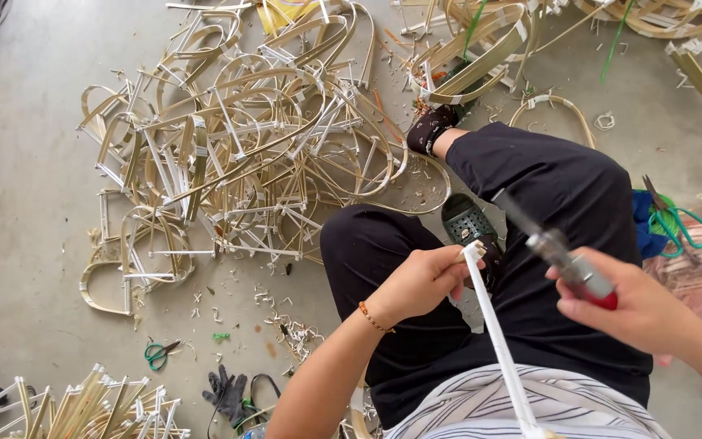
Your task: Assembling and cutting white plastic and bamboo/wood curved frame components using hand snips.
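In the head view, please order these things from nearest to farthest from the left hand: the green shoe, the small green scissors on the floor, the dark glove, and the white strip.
From the left hand:
1. White strip: held in its fingers.
2. Green shoe: just above, by the knee.
3. Dark glove: lower left on the floor.
4. Small green scissors: farther left, past the glove.

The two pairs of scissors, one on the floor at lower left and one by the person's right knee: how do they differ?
The scissors at lower left lie alone on bare concrete floor; the scissors by the knee rest on a blue and green bundle. The first look smaller in view, with darker green handles; the second show larger, teal loops. Both have greenish handles, and neither hand touches them.
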